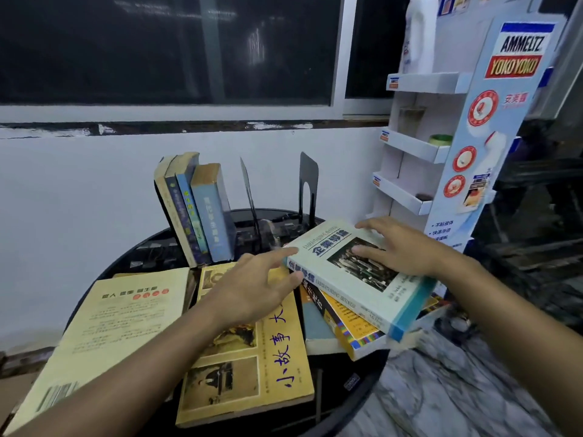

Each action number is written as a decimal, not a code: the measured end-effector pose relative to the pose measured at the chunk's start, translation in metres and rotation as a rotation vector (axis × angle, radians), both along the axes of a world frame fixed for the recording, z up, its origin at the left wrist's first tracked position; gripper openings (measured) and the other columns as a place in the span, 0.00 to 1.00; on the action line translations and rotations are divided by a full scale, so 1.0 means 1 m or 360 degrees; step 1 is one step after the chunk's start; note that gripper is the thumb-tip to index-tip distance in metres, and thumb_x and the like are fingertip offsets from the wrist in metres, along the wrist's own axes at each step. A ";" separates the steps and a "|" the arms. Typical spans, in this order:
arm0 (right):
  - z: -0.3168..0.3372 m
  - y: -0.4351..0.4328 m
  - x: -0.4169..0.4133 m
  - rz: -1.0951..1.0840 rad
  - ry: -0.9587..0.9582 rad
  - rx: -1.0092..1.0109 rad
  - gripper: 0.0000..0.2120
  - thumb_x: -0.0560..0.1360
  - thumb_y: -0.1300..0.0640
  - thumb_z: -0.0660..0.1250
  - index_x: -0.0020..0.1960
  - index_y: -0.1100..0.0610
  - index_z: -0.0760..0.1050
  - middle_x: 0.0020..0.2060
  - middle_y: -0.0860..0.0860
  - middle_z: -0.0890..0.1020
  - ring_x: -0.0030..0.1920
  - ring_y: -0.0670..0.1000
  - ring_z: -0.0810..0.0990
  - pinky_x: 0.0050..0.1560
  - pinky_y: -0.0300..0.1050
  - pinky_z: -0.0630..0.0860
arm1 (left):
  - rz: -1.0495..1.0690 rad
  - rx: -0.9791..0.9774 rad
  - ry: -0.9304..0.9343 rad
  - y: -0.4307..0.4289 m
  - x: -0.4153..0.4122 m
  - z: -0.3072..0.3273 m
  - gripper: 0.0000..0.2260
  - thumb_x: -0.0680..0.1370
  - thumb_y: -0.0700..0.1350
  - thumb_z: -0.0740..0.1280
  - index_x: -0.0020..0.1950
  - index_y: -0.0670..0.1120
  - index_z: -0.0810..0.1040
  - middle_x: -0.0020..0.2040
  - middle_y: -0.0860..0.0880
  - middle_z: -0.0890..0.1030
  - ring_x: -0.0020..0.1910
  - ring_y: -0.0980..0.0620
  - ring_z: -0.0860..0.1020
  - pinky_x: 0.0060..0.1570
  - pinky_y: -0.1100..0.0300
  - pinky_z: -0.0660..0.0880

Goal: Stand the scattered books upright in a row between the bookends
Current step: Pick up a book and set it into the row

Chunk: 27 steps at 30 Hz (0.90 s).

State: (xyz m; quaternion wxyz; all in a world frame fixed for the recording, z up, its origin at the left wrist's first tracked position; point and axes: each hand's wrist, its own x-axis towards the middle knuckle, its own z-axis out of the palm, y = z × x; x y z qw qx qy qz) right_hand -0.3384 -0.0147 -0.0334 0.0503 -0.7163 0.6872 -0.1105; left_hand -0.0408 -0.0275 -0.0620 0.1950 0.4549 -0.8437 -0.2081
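On the round black glass desk (pixel 151 253), four worn paperback books (pixel 197 212) already stand in a leaning row at the back left, their blue and cream spines facing the camera. Just right of them a thin black metal bookend (pixel 249 190) tilts, and a second black metal bookend (pixel 308 187) stands upright further right, with a gap between the two. The thick pale-green textbook (pixel 356 272) with a dark photo on its cover lies flat on top of a slanted stack of books (pixel 344 326) at the desk's right edge. The right hand (pixel 397 247) rests palm down on that cover, fingers spread. The left hand (pixel 258 285) reaches in with fingers loosely spread, its fingertips touching the textbook's near-left corner. Below the left forearm lie a yellow illustrated book (pixel 271 367) with blue handwritten-style characters and, to its left, a cream paperback (pixel 120 326), both flat.
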 end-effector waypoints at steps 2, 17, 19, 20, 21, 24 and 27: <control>-0.003 0.003 -0.006 -0.0024 0.0031 0.0045 0.49 0.61 0.14 0.45 0.74 0.39 0.66 0.70 0.50 0.75 0.67 0.54 0.75 0.66 0.58 0.73 | -0.0046 0.0049 -0.0026 0.005 -0.010 -0.004 0.28 0.80 0.64 0.60 0.79 0.62 0.61 0.74 0.55 0.73 0.74 0.55 0.68 0.71 0.50 0.68; -0.016 0.029 -0.002 -0.0048 -0.0157 0.0126 0.31 0.75 0.29 0.60 0.74 0.42 0.67 0.69 0.51 0.70 0.73 0.52 0.66 0.71 0.52 0.66 | 0.0006 0.0246 0.0097 -0.006 -0.027 -0.015 0.31 0.81 0.61 0.60 0.81 0.52 0.58 0.79 0.54 0.64 0.78 0.54 0.62 0.72 0.61 0.58; -0.017 0.036 0.001 -0.0072 -0.0193 0.0095 0.31 0.74 0.28 0.61 0.72 0.42 0.68 0.67 0.49 0.71 0.70 0.50 0.68 0.68 0.51 0.68 | 0.0012 0.0295 0.0133 -0.013 -0.025 -0.015 0.31 0.81 0.61 0.60 0.81 0.53 0.58 0.79 0.54 0.65 0.77 0.54 0.64 0.75 0.57 0.60; -0.018 0.040 0.003 -0.0087 -0.0217 0.0078 0.30 0.74 0.29 0.62 0.71 0.42 0.69 0.66 0.49 0.71 0.68 0.50 0.69 0.66 0.50 0.69 | 0.0007 0.0313 0.0140 -0.016 -0.025 -0.014 0.31 0.81 0.61 0.60 0.81 0.53 0.58 0.79 0.54 0.65 0.76 0.53 0.65 0.75 0.55 0.62; -0.017 0.043 0.004 -0.0100 -0.0238 0.0062 0.29 0.74 0.30 0.63 0.70 0.43 0.71 0.65 0.48 0.71 0.66 0.49 0.70 0.64 0.48 0.70 | 0.0006 0.0338 0.0146 -0.019 -0.025 -0.014 0.31 0.81 0.61 0.61 0.82 0.53 0.58 0.78 0.54 0.67 0.75 0.53 0.67 0.73 0.55 0.64; -0.016 0.050 0.005 -0.0114 -0.0315 0.0042 0.25 0.74 0.32 0.66 0.66 0.44 0.73 0.58 0.43 0.73 0.54 0.44 0.75 0.51 0.42 0.72 | 0.0023 0.0392 0.0137 -0.029 -0.024 -0.011 0.30 0.82 0.59 0.61 0.82 0.54 0.57 0.71 0.57 0.74 0.65 0.54 0.76 0.63 0.58 0.70; -0.015 0.047 0.003 -0.0137 -0.0451 0.0078 0.22 0.75 0.36 0.68 0.65 0.44 0.73 0.51 0.39 0.74 0.47 0.40 0.77 0.40 0.37 0.73 | 0.0016 0.0443 0.0189 -0.037 -0.024 -0.006 0.28 0.82 0.57 0.62 0.81 0.56 0.59 0.63 0.61 0.76 0.58 0.59 0.78 0.57 0.60 0.73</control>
